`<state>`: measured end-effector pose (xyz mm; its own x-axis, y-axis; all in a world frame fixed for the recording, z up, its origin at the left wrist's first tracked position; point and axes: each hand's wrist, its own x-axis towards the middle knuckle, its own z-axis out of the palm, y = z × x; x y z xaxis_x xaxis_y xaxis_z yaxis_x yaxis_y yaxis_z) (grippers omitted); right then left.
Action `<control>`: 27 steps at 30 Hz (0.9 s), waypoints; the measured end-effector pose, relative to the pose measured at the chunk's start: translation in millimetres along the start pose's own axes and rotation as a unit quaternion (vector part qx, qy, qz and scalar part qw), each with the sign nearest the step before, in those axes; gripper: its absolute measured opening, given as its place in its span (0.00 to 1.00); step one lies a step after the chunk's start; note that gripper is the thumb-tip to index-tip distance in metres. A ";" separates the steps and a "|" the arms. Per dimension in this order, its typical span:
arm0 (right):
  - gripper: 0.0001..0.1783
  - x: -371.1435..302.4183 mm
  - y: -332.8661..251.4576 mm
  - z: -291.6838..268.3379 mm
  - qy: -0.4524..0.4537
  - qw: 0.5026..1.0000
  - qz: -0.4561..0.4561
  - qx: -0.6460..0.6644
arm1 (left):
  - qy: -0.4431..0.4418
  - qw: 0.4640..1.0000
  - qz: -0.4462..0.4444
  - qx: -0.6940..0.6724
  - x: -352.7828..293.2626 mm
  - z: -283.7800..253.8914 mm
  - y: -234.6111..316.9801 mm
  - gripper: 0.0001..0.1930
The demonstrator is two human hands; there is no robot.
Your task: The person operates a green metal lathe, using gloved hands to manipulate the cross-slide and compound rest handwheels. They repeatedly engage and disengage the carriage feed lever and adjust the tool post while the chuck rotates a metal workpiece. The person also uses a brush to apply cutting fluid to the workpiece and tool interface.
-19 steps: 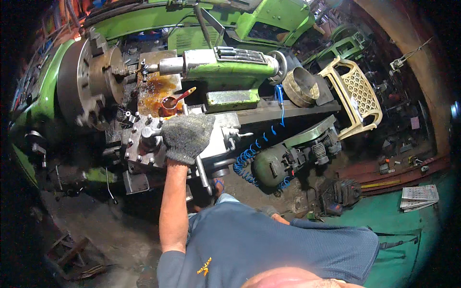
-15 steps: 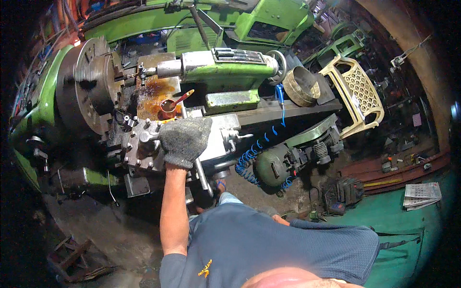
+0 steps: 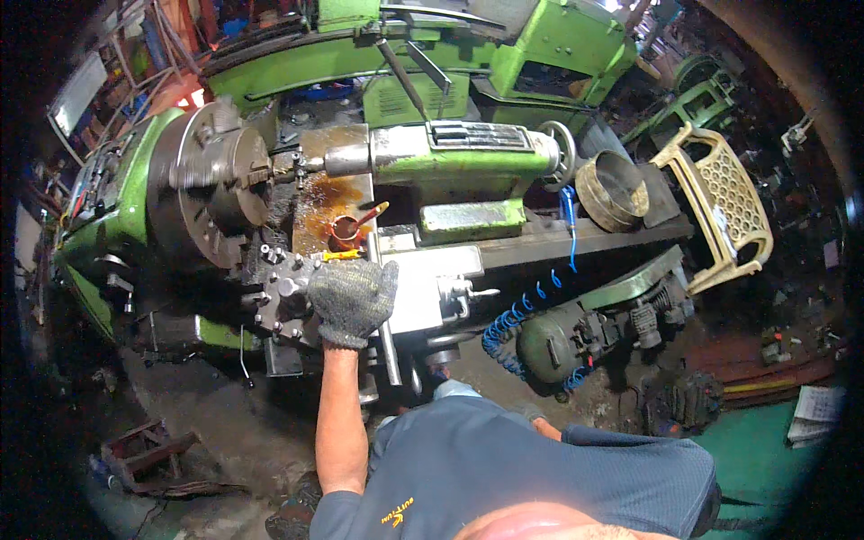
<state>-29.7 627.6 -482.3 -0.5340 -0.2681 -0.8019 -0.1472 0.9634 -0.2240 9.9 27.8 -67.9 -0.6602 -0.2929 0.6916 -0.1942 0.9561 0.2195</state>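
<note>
Head view: gloved left hand (image 3: 353,299) rests palm-down on the lathe's tool post (image 3: 290,290), fingers draped, not clenched; chuck (image 3: 209,184) lies far-left. Right hand unseen.

Gloved left hand (image 3: 351,299) hemmed: chuck (image 3: 209,184) left, oil cup (image 3: 346,230) ahead; clear bed (image 3: 576,241) right.

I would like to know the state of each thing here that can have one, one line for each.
Left hand: gloved, resting flat on the tool post.
Tool post: on the lathe carriage, partly covered by the glove.
Chuck: blurred, seems to be spinning.
Oil cup: upright, a brush standing in it.
Plastic chair: tipped on its side.
Right hand: hidden.
</note>
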 end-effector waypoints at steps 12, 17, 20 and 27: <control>0.15 120.3 1.2 -15.6 0.091 0.993 -0.065 0.021 | 0.052 0.997 0.018 0.046 10.1 13.7 13.6 0.13; 0.15 198.3 41.1 33.2 0.119 0.986 -0.116 0.022 | 0.056 0.997 0.009 0.061 11.9 25.6 22.7 0.12; 0.15 215.4 71.2 63.7 0.216 0.951 -0.221 0.009 | 0.054 0.996 -0.014 0.070 2.0 31.0 14.5 0.11; 0.21 203.3 75.3 39.7 -0.057 0.975 -0.123 -0.178 | 0.059 0.994 -0.035 0.085 -4.6 12.4 12.9 0.10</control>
<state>-116.3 645.6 -684.2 -0.3538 -0.4695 -0.8089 -0.5496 0.8042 -0.2264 1.4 41.7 -76.7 -0.5525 -0.3490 0.7569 -0.3635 0.9181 0.1580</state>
